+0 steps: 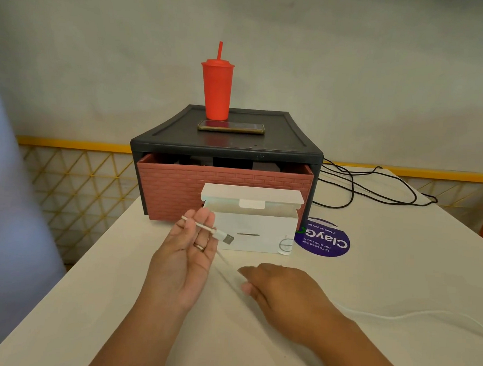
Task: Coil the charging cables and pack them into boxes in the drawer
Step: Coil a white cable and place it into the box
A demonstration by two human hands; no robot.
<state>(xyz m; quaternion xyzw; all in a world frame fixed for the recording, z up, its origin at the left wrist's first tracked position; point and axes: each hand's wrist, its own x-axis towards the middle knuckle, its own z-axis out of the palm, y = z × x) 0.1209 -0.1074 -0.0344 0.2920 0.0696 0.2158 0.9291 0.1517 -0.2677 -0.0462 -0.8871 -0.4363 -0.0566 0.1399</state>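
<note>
Upside down on the purple sticker (322, 239) beside the white box (256, 234), "ClayGo" and "Let's keep our pantries clean" are printed.

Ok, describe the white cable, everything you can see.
The white cable is thin, smooth and looks plastic-sheathed, ending in a white plug with a metal USB tip. That end lies across the straight, palm-up fingers of the left grip, tip pointing right, in front of the box. From there it drops to the table, meets the blurred right grip and trails uncoiled out of view on the right.
</note>
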